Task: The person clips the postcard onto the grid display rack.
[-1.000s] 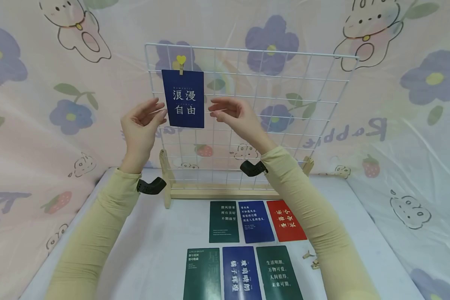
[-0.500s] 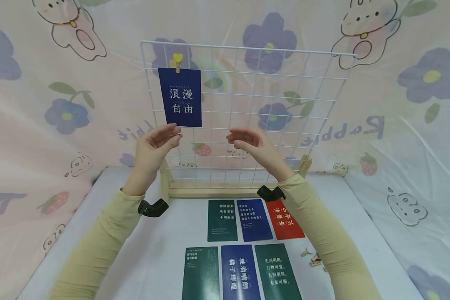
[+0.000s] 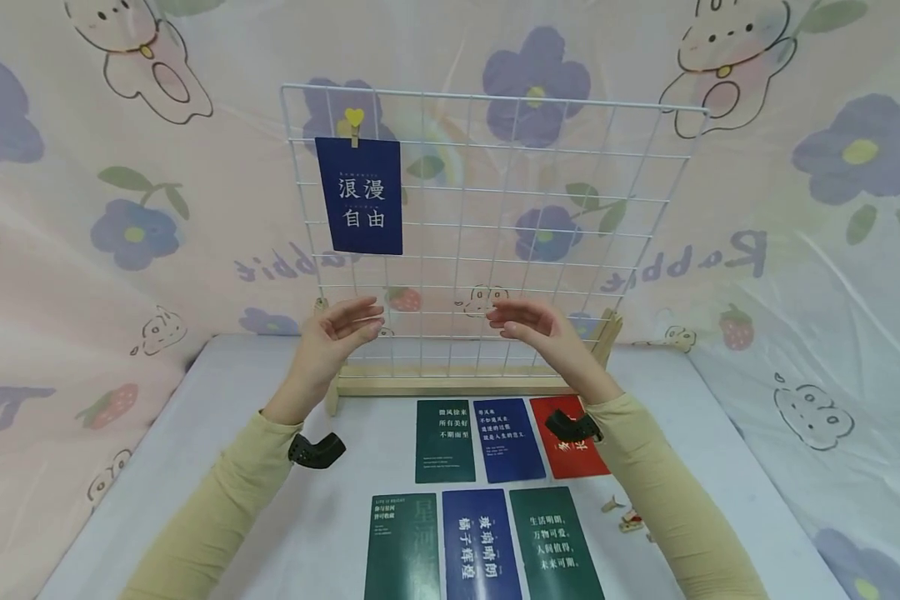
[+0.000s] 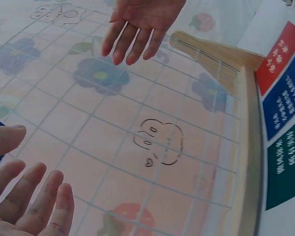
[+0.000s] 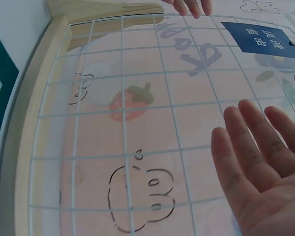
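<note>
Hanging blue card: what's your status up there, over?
Left hand, right hand: empty, apart. Hanging blue card: clipped to wire grid, upper left. Nothing seen in front of it.

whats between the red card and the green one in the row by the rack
A blue card lies between the red card and the green card; the head and left wrist views both show it.

Both sleeved arms, left and right, reach raised toward the table's far edge. The left hand and right hand hang apart, palms turned inward, fingers gently bent.
</note>
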Demonstrator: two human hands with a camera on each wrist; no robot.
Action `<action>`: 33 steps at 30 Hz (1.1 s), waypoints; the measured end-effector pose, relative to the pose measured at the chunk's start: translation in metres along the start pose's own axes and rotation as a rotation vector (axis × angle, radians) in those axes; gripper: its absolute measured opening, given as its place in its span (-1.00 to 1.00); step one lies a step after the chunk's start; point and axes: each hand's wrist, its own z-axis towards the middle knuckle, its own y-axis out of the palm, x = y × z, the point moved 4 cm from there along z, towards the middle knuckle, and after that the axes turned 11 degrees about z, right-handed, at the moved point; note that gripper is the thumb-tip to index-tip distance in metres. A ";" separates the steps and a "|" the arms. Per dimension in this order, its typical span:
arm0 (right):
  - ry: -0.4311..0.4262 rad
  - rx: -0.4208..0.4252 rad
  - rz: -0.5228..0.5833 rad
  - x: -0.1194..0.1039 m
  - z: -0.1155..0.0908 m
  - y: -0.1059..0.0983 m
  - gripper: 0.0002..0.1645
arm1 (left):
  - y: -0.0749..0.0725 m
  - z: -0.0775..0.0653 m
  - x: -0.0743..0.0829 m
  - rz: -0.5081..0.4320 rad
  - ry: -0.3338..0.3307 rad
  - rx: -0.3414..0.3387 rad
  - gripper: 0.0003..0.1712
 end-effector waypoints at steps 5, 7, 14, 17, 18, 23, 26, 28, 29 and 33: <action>0.045 0.028 -0.035 0.011 -0.023 -0.011 -0.52 | 0.010 -0.010 -0.020 0.010 -0.049 -0.056 -0.43; 0.059 0.038 -0.037 0.016 -0.034 -0.016 -0.51 | 0.015 -0.013 -0.031 0.024 -0.072 -0.078 -0.44; 0.073 0.037 -0.058 0.030 -0.066 -0.033 -0.54 | 0.032 -0.025 -0.061 0.094 -0.191 -0.154 -0.43; 0.097 0.046 -0.069 0.035 -0.077 -0.040 -0.54 | 0.037 -0.029 -0.067 0.094 -0.197 -0.179 -0.43; 0.106 0.050 -0.078 0.037 -0.081 -0.042 -0.53 | 0.039 -0.030 -0.065 0.092 -0.203 -0.190 -0.44; 0.159 0.072 -0.096 0.044 -0.100 -0.051 -0.52 | 0.048 -0.038 -0.074 0.091 -0.232 -0.225 -0.42; 0.170 0.064 -0.097 0.048 -0.110 -0.055 -0.52 | 0.053 -0.043 -0.084 0.100 -0.263 -0.248 -0.41; 0.183 0.058 -0.098 0.050 -0.116 -0.057 -0.53 | 0.056 -0.045 -0.089 0.105 -0.277 -0.268 -0.40; 0.189 0.053 -0.098 0.051 -0.119 -0.058 -0.53 | 0.057 -0.046 -0.091 0.104 -0.284 -0.274 -0.41; 0.238 0.056 -0.098 0.055 -0.132 -0.061 -0.53 | 0.061 -0.049 -0.101 0.116 -0.294 -0.296 -0.38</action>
